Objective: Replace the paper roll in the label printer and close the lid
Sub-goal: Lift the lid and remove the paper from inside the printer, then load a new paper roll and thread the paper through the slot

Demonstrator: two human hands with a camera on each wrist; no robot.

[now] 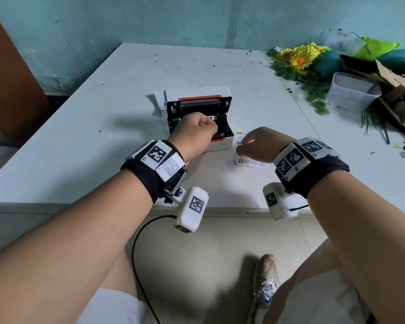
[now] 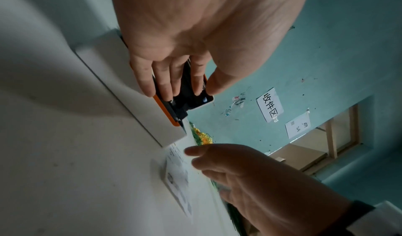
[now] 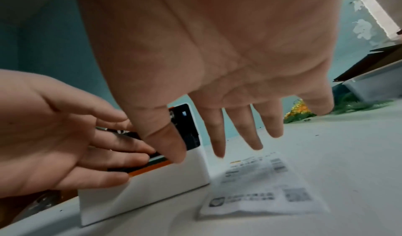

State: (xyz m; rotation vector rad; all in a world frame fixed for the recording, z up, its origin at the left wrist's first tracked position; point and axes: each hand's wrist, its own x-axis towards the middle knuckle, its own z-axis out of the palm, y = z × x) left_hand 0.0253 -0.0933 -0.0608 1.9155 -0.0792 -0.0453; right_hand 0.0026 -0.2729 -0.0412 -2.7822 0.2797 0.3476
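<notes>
The label printer [image 1: 198,118] sat on the white surface [image 1: 80,146] with its lid [image 1: 197,94] swung open toward the back, the orange trim and the black paper bay exposed. The left hand [image 1: 193,134] reached into the open bay from the near side; in the left wrist view its fingers [image 2: 161,78] lay fairly straight and close together, extended down over the orange-edged front rim into the black interior, with the thumb set apart on the far side. Whether those fingers gripped anything inside the bay could not be told, and no paper roll could be made out there.

The right hand [image 1: 258,145] hovered just beside the printer's right flank, above a printed paper slip [image 1: 250,162] lying flat on the surface. In the right wrist view its fingers [image 3: 239,128] were spread and pointing downward, holding nothing, their tips a little above the slip [image 3: 261,188], which lay just beside the printer's white side wall [image 3: 141,193] and bore blurred text and a square code.

Further right on the surface lay a heap of artificial sunflowers [image 1: 299,58] with green foliage, a clear plastic tub [image 1: 351,92] and an open cardboard box [image 1: 398,90]. Each wrist carried a black strap with white marker blocks.
</notes>
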